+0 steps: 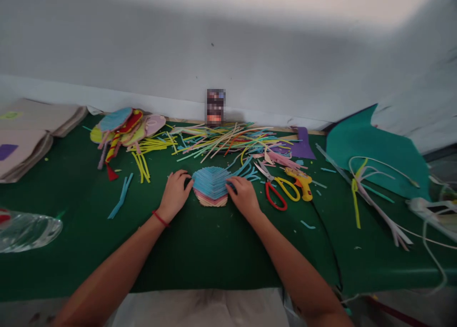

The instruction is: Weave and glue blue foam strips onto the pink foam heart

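Observation:
A flat, layered piece of blue pipe cleaners (213,182), with pink and cream rows along its near edge, lies on the green tabletop in front of me. My left hand (175,192) has its thumb and fingers curled at the left edge of this piece. On the opposite side, my right hand (244,193) holds the right edge between thumb and bent fingers. Just beyond the right hand are loose blue pipe cleaners (250,170). Scissors (274,184) with red and yellow handles lie to the right, next to a yellow glue gun (302,180).
A heap of coloured pipe cleaners (228,141) lies along the wall below a blurred upright phone-like object (215,107). Finished-looking craft pieces (123,127) sit at left, near paper bags (46,117). A plastic bottle (30,232) lies left; teal sheet (378,151) and cables (428,241) occupy the right.

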